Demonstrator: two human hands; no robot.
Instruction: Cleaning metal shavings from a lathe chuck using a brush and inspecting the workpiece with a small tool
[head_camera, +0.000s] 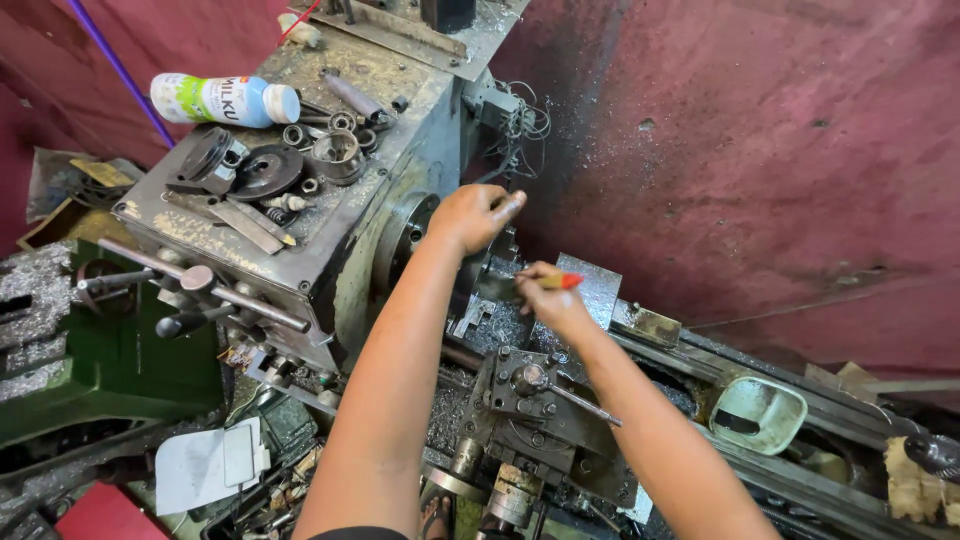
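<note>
My left hand (472, 214) rests on the lathe chuck (408, 232) at the end of the grey headstock (300, 190), fingers curled over its top. Just right of the chuck, my right hand (548, 295) grips a small brush with a yellow and red handle (556, 282), its bristles pointing left toward the chuck. Below both hands sits the tool post (530, 385) on the carriage, with a lever sticking out to the right. What lies between the chuck jaws is hidden by my left arm.
On the headstock top lie a white and green bottle (225, 100), metal rings, gears and bars (300, 150). Control levers (190, 290) jut out at the left. A pale green cup (757, 413) sits on the lathe bed. A dark red wall (750, 150) stands behind, with metal chips scattered about.
</note>
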